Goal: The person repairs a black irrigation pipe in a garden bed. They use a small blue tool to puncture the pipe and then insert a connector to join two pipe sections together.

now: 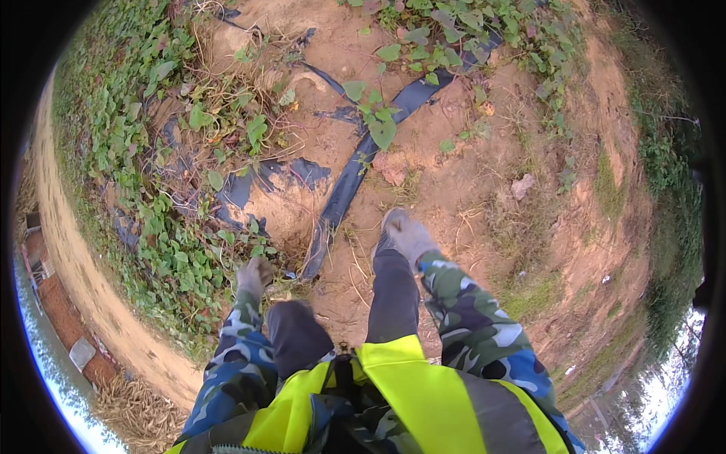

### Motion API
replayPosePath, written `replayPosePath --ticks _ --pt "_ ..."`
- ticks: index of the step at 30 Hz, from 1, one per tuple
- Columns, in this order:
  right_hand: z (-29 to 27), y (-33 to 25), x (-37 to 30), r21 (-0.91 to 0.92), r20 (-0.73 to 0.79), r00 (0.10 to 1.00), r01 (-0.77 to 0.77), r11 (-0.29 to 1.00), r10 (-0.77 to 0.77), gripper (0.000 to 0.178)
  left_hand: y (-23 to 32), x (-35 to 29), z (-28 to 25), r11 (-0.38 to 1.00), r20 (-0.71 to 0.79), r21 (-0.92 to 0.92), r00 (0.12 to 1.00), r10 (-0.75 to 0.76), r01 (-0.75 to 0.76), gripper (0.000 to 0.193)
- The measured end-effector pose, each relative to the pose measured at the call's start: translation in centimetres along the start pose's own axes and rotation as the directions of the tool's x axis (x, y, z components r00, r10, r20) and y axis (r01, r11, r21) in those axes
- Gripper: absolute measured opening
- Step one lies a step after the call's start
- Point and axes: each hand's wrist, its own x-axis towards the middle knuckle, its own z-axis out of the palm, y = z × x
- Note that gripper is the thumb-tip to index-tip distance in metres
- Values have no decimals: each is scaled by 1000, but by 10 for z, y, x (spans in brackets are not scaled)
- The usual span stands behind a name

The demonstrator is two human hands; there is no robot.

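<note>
Two hands: left hand (255, 275) near green vines (178, 261), right hand (412, 238) overlapping one shoe (383, 239) in view. Either grip spread or pinching: cannot tell. One long black plastic strip (352, 178) on soil (454, 181), lower end between hands.

Bright fluorescent yellow covers the vest (392, 362) at 6 o'clock, with a dull grey band (499, 412) toward 5. The right sleeve (480, 321) at 4 o'clock and the left sleeve (238, 356) between 7 and 8 both carry camouflage blotches of green, blue, black and pale grey. The right hand (414, 240) shows pale grey-beige, the left hand (254, 276) a darker grey-brown, and the trousers (395, 295) plain charcoal. Toward 1 o'clock the plastic strip (350, 180) is blue-black on orange-tan soil (454, 185); the leaves (125, 113) at 10 o'clock are mid-green, the path (76, 234) at 9 sandy, the straw heap (136, 408) near 8 yellowish brown
</note>
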Motion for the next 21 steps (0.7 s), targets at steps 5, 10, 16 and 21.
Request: replayPosePath --ticks 5,10,16,21 --pt "-95 -25 56 -78 -56 993 97 992 -101 41 47 -17 120 991 172 -35 976 136 -132 29" --pt "-115 -67 100 -177 34 961 276 945 -274 40 92 14 204 982 283 -107 942 179 -155 29" --pt "-72 -104 242 -201 133 935 350 915 -328 41 104 108 261 963 350 -225 911 220 -146 36" --pt "-38 -99 386 -470 93 831 522 711 -549 36 100 193 323 935 299 -321 921 252 -152 46"
